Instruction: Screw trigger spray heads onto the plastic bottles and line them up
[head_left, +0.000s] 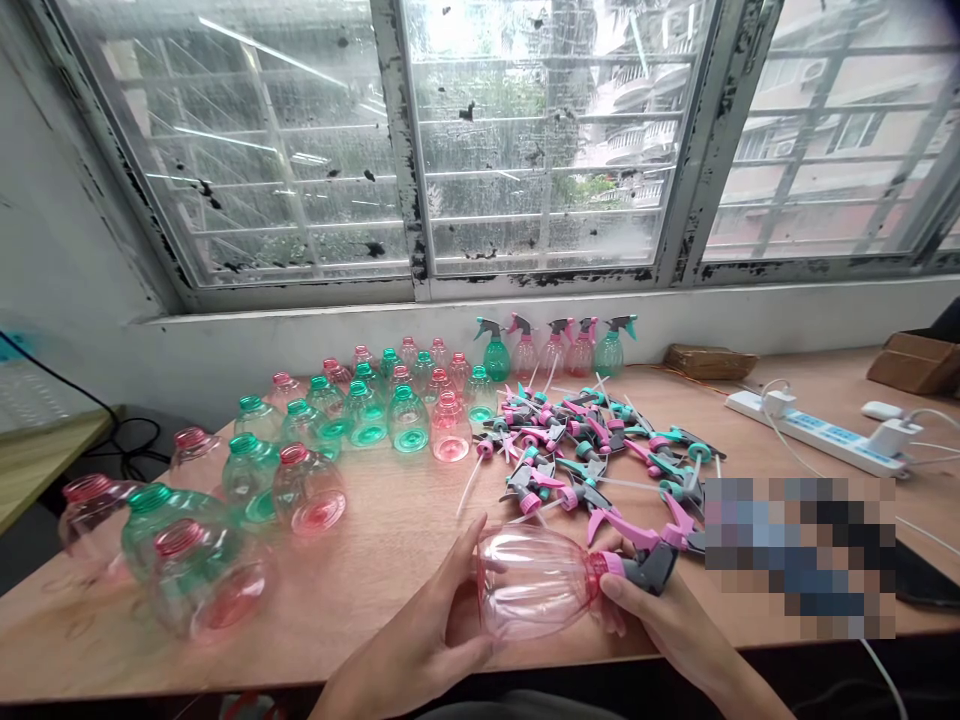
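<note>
My left hand (431,625) is wrapped round the base of a clear pink spray bottle (536,580) lying on its side near the table's front edge. My right hand (660,610) grips the pink and grey trigger sprayer head (645,555) sitting at the bottle's neck. Just beyond lies a pile of loose trigger heads (592,445) in pink, teal and grey, with thin white dip tubes.
Several open pink and green bottles (315,440) stand across the left half of the wooden table (390,530). Several bottles with sprayers fitted (555,350) line the wall. A white power strip (817,428) with plugs and cardboard boxes (911,360) lie at the right.
</note>
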